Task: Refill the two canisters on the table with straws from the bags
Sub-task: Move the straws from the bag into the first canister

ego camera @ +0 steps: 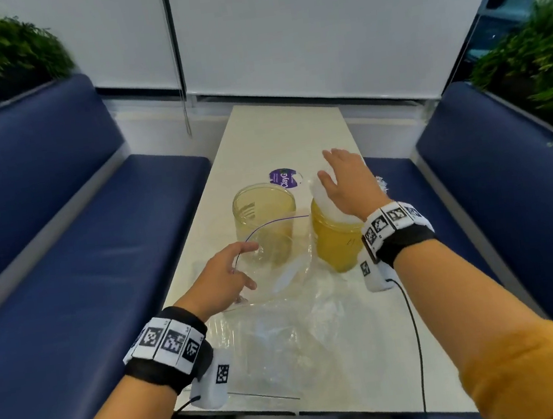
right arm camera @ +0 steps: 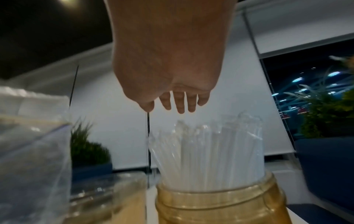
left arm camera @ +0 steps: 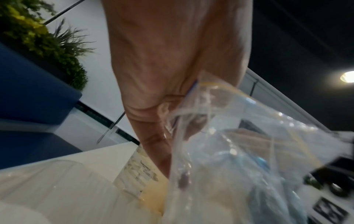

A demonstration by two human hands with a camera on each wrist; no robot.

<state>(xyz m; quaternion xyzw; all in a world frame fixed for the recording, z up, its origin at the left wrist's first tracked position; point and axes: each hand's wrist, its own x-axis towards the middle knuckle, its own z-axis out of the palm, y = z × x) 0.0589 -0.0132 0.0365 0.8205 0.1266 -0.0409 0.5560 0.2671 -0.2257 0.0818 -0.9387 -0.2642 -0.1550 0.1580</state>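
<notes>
Two amber see-through canisters stand mid-table. The left canister [ego camera: 265, 222] [right arm camera: 107, 200] looks empty. The right canister [ego camera: 335, 238] [right arm camera: 218, 204] holds a bundle of clear wrapped straws [ego camera: 324, 200] [right arm camera: 208, 154] sticking up out of its mouth. My right hand [ego camera: 344, 181] [right arm camera: 172, 104] hovers over the straw tops with fingers straight and spread, holding nothing. My left hand [ego camera: 230, 273] [left arm camera: 172, 115] pinches the purple-lined rim of a clear zip bag [ego camera: 274, 264] [left arm camera: 249, 151] in front of the left canister.
More crumpled clear plastic bags [ego camera: 283, 343] lie on the pale table [ego camera: 276, 133] near its front edge. A purple round label [ego camera: 283, 178] lies behind the canisters. Blue bench seats [ego camera: 68, 267] flank the table, with plants behind them.
</notes>
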